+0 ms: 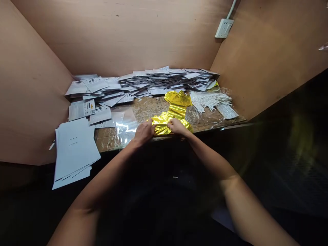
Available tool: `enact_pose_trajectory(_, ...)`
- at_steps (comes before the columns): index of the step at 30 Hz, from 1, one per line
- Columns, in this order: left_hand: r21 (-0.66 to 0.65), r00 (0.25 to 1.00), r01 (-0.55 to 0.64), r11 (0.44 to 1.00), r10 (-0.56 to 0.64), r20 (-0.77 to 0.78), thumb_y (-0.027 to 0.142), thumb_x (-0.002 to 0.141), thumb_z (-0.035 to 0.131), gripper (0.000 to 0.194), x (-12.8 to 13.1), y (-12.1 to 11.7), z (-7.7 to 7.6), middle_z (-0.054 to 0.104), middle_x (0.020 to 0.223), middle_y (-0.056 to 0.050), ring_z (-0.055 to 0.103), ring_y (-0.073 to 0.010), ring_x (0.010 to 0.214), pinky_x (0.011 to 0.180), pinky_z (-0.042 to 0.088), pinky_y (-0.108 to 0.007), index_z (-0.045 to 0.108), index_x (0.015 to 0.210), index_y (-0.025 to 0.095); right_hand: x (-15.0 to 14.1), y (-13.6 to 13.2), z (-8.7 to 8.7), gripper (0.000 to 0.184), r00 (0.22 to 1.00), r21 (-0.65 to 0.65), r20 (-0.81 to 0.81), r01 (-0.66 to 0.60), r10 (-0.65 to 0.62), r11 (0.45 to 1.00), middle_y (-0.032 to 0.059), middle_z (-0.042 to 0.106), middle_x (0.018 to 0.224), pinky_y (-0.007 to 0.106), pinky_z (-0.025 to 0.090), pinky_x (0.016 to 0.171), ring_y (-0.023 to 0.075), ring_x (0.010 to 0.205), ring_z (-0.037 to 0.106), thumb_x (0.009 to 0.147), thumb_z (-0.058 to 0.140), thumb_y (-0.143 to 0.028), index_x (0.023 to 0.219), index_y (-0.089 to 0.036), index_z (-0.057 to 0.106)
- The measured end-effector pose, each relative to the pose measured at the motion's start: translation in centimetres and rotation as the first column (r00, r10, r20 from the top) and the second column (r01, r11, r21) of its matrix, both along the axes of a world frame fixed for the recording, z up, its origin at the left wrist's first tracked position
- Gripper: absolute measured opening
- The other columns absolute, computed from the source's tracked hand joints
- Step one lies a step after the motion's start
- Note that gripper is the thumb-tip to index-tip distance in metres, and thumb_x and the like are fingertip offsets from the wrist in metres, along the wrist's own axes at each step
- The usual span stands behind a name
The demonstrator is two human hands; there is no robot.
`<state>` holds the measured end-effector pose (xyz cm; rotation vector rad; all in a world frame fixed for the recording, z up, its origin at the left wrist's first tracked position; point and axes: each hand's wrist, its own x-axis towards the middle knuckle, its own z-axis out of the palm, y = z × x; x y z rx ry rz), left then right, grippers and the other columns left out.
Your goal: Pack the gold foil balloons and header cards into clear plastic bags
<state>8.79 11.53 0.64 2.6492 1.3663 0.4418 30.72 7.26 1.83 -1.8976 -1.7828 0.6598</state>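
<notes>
A shiny gold foil balloon (178,110), flat and uninflated, lies on the brown table top near its front edge, its far end spread toward the back. My left hand (145,131) is closed on the near left edge of the foil. At the near right part, my right hand (178,126) pinches the foil between curled fingers. The foil between the two hands looks creased and partly folded. Just left of my left hand lies a clear plastic bag (125,124). Some of the foil's near edge is hidden by my fingers.
Many packed white cards (164,80) are piled along the back wall. White sheets (77,147) overhang the front edge at left. A bundle of thin white straws (211,99) lies at right, near a small packet (227,111). A power socket (224,28) hangs on the wall.
</notes>
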Motion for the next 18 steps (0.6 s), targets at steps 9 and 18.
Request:
enact_pose_trajectory(9, 0.095, 0.879, 0.475, 0.875, -0.468, -0.089, 0.018, 0.100, 0.055, 0.045, -1.8, -3.3, -2.7, 0.065, 0.150, -0.014, 0.058, -0.0330, 0.138, 0.114, 0.048, -0.049, 0.067, 0.144, 0.023, 1.1, -3.5, 1.5, 0.024, 0.951, -0.011, 0.298, -0.085, 0.085, 0.996, 0.0096, 0.071, 0.090, 0.029, 0.038, 0.070, 0.0196, 0.081, 0.059, 0.103, 0.061, -0.031, 0.089, -0.015, 0.071)
enact_pose_trajectory(18, -0.600, 0.953, 0.297, 0.743, -0.271, 0.137, 0.042, 0.099, 0.054, 0.035, -1.4, 4.7, 3.3, 0.069, 0.076, -0.006, 0.063, -0.0222, 0.070, 0.067, 0.048, -0.031, 0.074, 0.083, 0.019, 0.7, 3.5, 5.7, 0.012, 0.784, -0.299, 0.294, -0.468, 0.547, 0.831, 0.0048, 0.070, 0.076, 0.029, 0.037, 0.070, 0.0189, 0.076, 0.061, 0.092, 0.071, -0.024, 0.087, -0.015, 0.077)
